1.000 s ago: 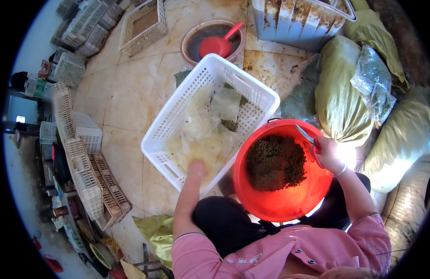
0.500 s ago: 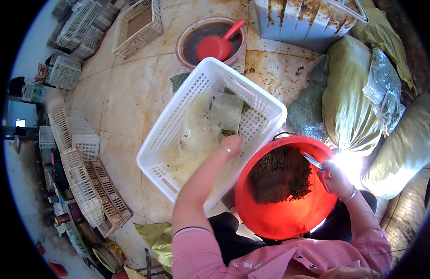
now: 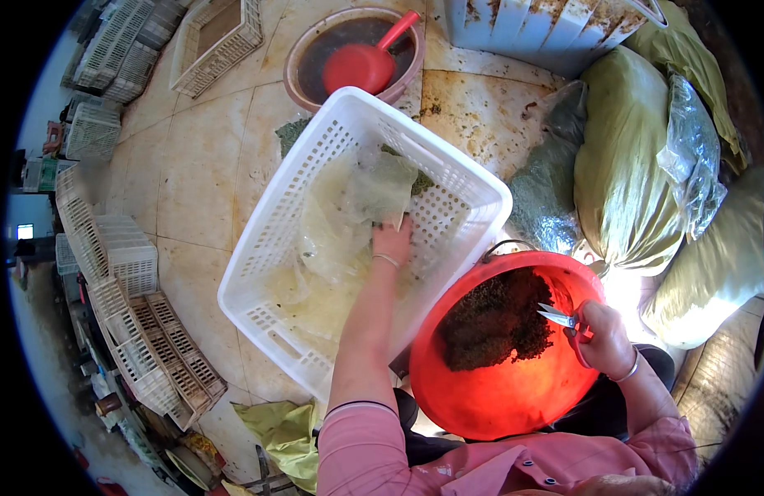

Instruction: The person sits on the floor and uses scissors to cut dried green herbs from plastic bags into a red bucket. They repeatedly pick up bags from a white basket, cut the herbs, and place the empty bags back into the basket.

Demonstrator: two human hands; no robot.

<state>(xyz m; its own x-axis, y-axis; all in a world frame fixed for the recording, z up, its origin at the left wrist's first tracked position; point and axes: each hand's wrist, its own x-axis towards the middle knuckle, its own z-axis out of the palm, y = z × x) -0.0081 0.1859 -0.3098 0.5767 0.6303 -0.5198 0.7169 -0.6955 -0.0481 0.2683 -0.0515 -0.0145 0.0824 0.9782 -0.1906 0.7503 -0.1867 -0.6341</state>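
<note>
My left hand (image 3: 392, 238) reaches into a white perforated plastic basket (image 3: 262, 240). Its fingers close on the lower edge of a clear plastic bag (image 3: 386, 186); the fingertips are partly hidden by the film. More pale, crumpled plastic bags (image 3: 316, 285) lie in the basket, with some dark green bits at its far corner. Over the right rim of a red bucket (image 3: 514, 405), my right hand (image 3: 605, 337) holds scissors (image 3: 559, 317) with red handles, their blades slightly apart and pointing left. Dark, crumbly plant-like material (image 3: 494, 322) lies inside the bucket.
Beyond the basket stands a basin (image 3: 293, 70) of dark liquid with a red dipper (image 3: 357, 68). Full yellowish sacks (image 3: 626, 157) and a stained pale-blue tub (image 3: 531, 33) line the right side. Stacked crates (image 3: 142, 331) stand at left. A yellow-green sack (image 3: 279, 434) lies below the basket.
My left hand has moved a little left and farther into the basket, to the clear bag's edge. My right hand keeps the scissors over the bucket. The whole view has shifted slightly.
</note>
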